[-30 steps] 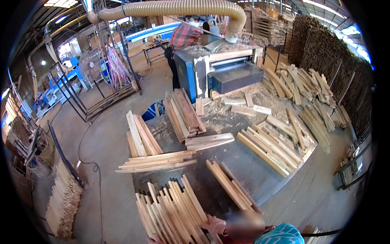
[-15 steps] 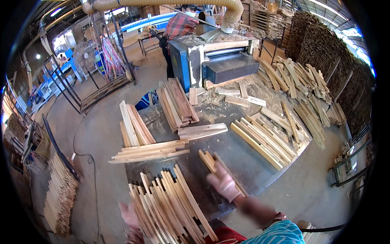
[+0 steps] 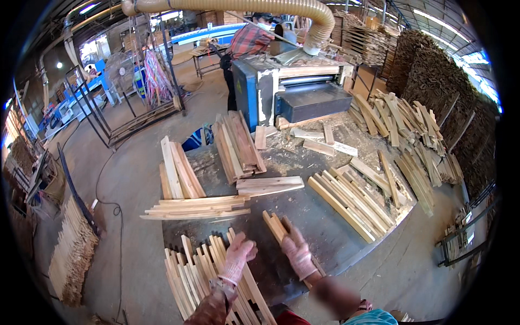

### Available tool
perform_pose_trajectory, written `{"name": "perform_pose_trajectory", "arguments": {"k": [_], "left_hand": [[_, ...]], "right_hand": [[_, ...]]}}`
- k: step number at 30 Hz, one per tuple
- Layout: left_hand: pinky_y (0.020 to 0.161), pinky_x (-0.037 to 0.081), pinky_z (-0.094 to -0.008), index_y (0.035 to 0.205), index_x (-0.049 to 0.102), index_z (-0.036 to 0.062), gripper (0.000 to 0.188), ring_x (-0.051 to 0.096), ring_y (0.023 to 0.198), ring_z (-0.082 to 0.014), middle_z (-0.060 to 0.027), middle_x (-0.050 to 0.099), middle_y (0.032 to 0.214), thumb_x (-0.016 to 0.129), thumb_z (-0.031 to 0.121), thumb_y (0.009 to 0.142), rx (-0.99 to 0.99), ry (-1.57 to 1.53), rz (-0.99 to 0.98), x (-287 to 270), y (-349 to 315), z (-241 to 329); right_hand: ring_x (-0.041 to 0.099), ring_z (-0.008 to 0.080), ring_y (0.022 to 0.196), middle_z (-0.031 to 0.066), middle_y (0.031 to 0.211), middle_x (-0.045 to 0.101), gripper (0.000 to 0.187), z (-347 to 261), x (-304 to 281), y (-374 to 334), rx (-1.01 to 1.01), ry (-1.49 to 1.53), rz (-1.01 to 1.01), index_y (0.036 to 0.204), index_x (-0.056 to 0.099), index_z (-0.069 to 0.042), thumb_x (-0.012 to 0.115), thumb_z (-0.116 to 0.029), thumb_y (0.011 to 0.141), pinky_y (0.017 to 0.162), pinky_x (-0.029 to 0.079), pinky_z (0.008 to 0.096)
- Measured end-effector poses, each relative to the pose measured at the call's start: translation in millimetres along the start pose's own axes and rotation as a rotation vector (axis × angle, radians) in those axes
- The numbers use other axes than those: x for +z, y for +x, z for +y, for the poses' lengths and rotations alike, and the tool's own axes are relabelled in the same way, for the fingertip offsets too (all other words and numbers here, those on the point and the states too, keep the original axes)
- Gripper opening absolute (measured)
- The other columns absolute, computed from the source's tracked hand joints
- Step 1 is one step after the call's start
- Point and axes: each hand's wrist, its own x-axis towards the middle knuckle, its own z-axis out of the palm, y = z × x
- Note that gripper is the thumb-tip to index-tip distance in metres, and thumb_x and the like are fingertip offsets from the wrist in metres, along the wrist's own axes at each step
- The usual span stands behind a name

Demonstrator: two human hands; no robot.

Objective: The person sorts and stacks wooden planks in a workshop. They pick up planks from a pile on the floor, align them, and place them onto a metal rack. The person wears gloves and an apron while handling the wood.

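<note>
Sawdust (image 3: pixel 284 156) litters the far end of a dark metal table (image 3: pixel 331 234), well beyond the fingers of both hands. Past it I can see a boxy machine (image 3: pixel 314 103) with a blue side, a ribbed tan hose (image 3: pixel 238 6) rising over it, and behind it a person in a plaid shirt (image 3: pixel 248 43).

Nearest us, the left hand (image 3: pixel 238 257) is over a row of wooden strips (image 3: pixel 187 279), its fingers partly curled; from where I stand I can't tell whether they touch the wood. That row runs to the left of those fingers and back under the wrist. Just across the gap, the right hand (image 3: pixel 298 257) lies over a small bundle of strips (image 3: pixel 274 225), fingers bent down onto it, though I can't make out whether they grip. The bundle's ends poke out ahead of those fingertips.

Beyond the left fingers, crosswise strips (image 3: pixel 195 207) lie beside a short board (image 3: pixel 270 186). Well to the right of the right fingers sits another row of strips (image 3: pixel 349 206).
</note>
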Motion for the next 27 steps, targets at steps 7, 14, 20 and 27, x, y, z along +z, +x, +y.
{"name": "perform_pose_trajectory", "arguments": {"k": [7,14,20,27], "left_hand": [[0.080,0.059,-0.0389,0.137,0.053,0.0048,0.047,0.070,0.087,-0.0225,-0.0107,0.071,0.104,0.067,0.016,0.094,-0.181,-0.101,0.114,-4.8,-23.3,-81.6],[0.080,0.058,-0.0332,0.126,0.061,0.0041,0.038,0.067,0.090,-0.0186,-0.0067,0.069,0.104,0.071,0.014,0.090,-0.144,-0.125,0.229,-16.2,-25.5,-139.6],[0.083,0.057,-0.0321,0.128,0.060,0.0016,0.040,0.065,0.099,-0.0200,-0.0077,0.067,0.114,0.071,0.016,0.092,-0.106,-0.118,0.205,-7.0,-39.1,-144.6],[0.076,0.054,-0.0312,0.108,0.062,0.0056,0.019,0.065,0.090,-0.0181,-0.0066,0.066,0.102,0.068,0.016,0.093,-0.046,-0.050,0.159,5.4,-40.0,-121.4]], "right_hand": [[0.055,0.0219,0.127,0.0156,0.135,0.060,0.072,40.1,35.7,-74.7,0.259,0.044,-0.123,0.151,0.031,0.005,0.067,-0.028,0.097,0.107,0.042,0.0323],[0.055,0.0237,0.126,0.0199,0.137,0.057,0.075,90.1,36.6,-92.0,0.310,0.084,-0.144,0.150,0.030,0.010,0.070,-0.023,0.095,0.108,0.043,0.0328],[0.056,0.0238,0.126,0.0192,0.137,0.057,0.073,75.5,30.2,-100.7,0.331,0.047,-0.141,0.150,0.029,0.010,0.068,-0.022,0.097,0.106,0.045,0.0334],[0.061,0.0255,0.118,0.0161,0.127,0.063,0.055,15.8,24.9,-95.1,0.196,-0.330,-0.277,0.140,0.048,-0.001,0.064,-0.029,0.097,0.101,0.048,0.0335]]}}
